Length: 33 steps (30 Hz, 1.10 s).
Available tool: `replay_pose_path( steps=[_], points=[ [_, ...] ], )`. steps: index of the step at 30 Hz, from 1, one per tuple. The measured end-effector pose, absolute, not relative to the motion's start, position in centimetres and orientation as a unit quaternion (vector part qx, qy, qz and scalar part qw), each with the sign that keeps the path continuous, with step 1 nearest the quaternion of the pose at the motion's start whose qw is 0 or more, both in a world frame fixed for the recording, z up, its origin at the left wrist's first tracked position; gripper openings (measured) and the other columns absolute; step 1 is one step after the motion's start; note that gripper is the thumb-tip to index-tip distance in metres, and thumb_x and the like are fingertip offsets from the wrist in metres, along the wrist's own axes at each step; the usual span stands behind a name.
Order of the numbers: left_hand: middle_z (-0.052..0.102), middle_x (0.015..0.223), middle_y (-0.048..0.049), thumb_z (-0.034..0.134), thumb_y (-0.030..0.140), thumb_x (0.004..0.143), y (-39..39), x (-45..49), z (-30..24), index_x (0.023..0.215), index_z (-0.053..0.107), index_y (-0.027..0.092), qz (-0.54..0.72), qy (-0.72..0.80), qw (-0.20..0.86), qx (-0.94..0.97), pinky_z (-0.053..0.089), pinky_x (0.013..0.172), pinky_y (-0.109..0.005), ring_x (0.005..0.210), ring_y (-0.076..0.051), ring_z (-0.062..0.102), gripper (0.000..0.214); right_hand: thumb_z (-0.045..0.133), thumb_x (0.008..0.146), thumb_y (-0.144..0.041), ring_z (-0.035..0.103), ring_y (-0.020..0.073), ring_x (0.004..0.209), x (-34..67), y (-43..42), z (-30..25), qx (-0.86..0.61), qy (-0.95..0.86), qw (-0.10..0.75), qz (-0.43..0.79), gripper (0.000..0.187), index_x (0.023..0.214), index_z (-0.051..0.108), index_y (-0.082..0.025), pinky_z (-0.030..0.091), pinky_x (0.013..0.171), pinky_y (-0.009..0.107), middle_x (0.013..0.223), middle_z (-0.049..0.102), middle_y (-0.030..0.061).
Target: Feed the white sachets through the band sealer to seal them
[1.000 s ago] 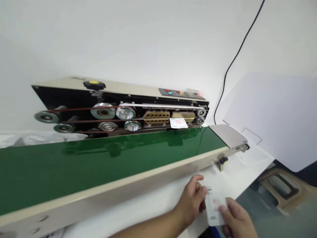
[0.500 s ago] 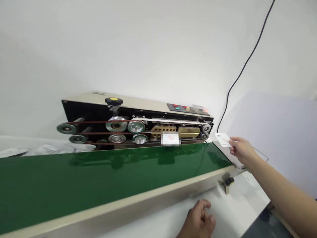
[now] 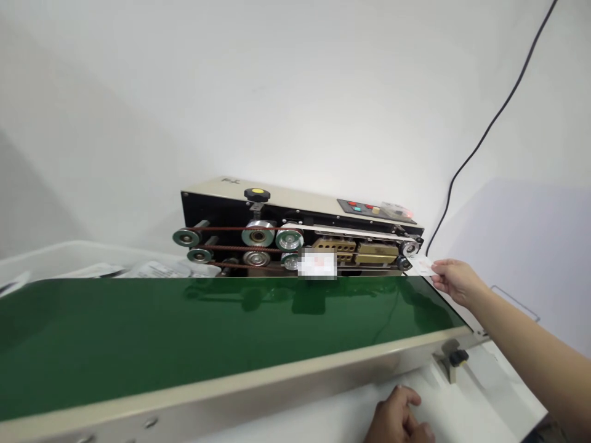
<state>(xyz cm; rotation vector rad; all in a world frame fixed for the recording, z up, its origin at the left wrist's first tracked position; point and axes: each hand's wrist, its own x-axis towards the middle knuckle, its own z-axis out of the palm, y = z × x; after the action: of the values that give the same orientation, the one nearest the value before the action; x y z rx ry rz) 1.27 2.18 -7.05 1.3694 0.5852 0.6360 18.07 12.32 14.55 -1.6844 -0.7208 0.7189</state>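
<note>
The small white packet (image 3: 423, 266) is pinched between the thumb and fingers of the right hand (image 3: 455, 280), and its far tip sits just beside the end guide roller (image 3: 409, 248) of a horizontal band sealer (image 3: 300, 227) — I cannot tell if it really touches the roller. The fingers of this hand are closed firmly enough to keep the packet level above the back edge of the green conveyor belt (image 3: 231, 332). The left hand (image 3: 397, 419) is low on the white table (image 3: 503, 394), near the frame's lower edge, with fingers loosely curled and grasping nothing visible. A second packet (image 3: 317, 264) (blurred, so its print cannot be read) stands in front of the brass blocks (image 3: 376, 251). The risks are here: a packet offered at a slant could get a crooked seal or could jam at the bands, and a loose pinch could let it drop behind the belt. Also, fingers kept too close to the roller might be caught by the moving parts — or touch hot metal, if the blocks are heated.
</note>
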Motion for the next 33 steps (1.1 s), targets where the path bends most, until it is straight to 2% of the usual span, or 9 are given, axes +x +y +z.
replay_pose_path(
  steps=[12,17,21,25,29,31,33],
  points=[
    [0.048,0.056,0.0056,0.061,0.033,0.071,1.4,0.3,-3.6,0.093,0.049,0.017,0.295,0.269,0.676,0.62,0.037,0.056,-0.026,0.053,-0.014,0.052,0.03,0.051,0.08,-0.002,0.051,0.0059,0.038,15.8,11.9,14.7,-0.69,-0.337,0.526,0.365,0.013,0.075,0.05,-0.014,0.048,0.037,0.012,0.046,0.051,-0.0037],
    [0.047,0.057,0.007,0.061,0.034,0.069,1.2,-0.1,-2.2,0.092,0.045,0.018,0.261,0.276,0.706,0.598,0.034,0.044,-0.022,0.043,-0.011,0.048,0.032,0.054,0.079,-0.005,0.052,0.0075,0.04,15.4,11.3,14.6,-0.691,-0.352,0.515,0.364,0.01,0.076,0.051,-0.014,0.048,0.036,0.015,0.05,0.054,-0.002],
    [0.044,0.055,0.0087,0.059,0.037,0.07,1.0,-0.1,-1.6,0.091,0.04,0.019,0.243,0.288,0.727,0.574,0.029,0.035,-0.02,0.036,-0.008,0.041,0.034,0.058,0.078,-0.012,0.054,0.0088,0.042,16.4,9.3,15.2,-0.706,-0.388,0.508,0.305,0.007,0.079,0.052,-0.015,0.048,0.039,0.017,0.056,0.059,0.0013],
    [0.043,0.058,0.0088,0.059,0.042,0.069,0.6,-0.2,-1.5,0.088,0.04,0.019,0.26,0.269,0.744,0.553,0.03,0.038,-0.019,0.04,-0.006,0.041,0.035,0.06,0.076,-0.018,0.057,0.0104,0.048,21.3,6.6,15.8,-0.746,-0.385,0.519,0.16,0.007,0.08,0.055,-0.015,0.052,0.046,0.022,0.063,0.061,0.0035],
    [0.043,0.062,0.0082,0.058,0.049,0.07,0.4,-0.4,-1.5,0.087,0.041,0.02,0.258,0.273,0.755,0.537,0.032,0.041,-0.019,0.044,-0.006,0.043,0.038,0.052,0.08,-0.024,0.06,0.011,0.057,29.4,4.1,14.5,-0.828,-0.361,0.429,0.011,0.014,0.09,0.054,-0.015,0.054,0.054,0.024,0.078,0.063,0.0073],
    [0.043,0.063,0.0078,0.059,0.052,0.07,0.5,-0.3,-1.7,0.086,0.042,0.02,0.256,0.275,0.756,0.537,0.033,0.043,-0.019,0.047,-0.006,0.046,0.039,0.051,0.079,-0.022,0.061,0.0128,0.057,33.1,3.2,12.9,-0.866,-0.341,0.365,0.005,0.016,0.091,0.053,-0.012,0.054,0.055,0.026,0.076,0.063,0.0086],
    [0.043,0.064,0.0073,0.058,0.055,0.07,0.6,-0.2,-2.0,0.085,0.043,0.02,0.25,0.273,0.755,0.541,0.034,0.044,-0.019,0.048,-0.007,0.047,0.041,0.056,0.073,-0.018,0.061,0.0157,0.056,35.9,2.7,11.1,-0.885,-0.346,0.31,0.03,0.014,0.086,0.056,-0.012,0.052,0.056,0.029,0.066,0.062,0.0073]
  ],
)
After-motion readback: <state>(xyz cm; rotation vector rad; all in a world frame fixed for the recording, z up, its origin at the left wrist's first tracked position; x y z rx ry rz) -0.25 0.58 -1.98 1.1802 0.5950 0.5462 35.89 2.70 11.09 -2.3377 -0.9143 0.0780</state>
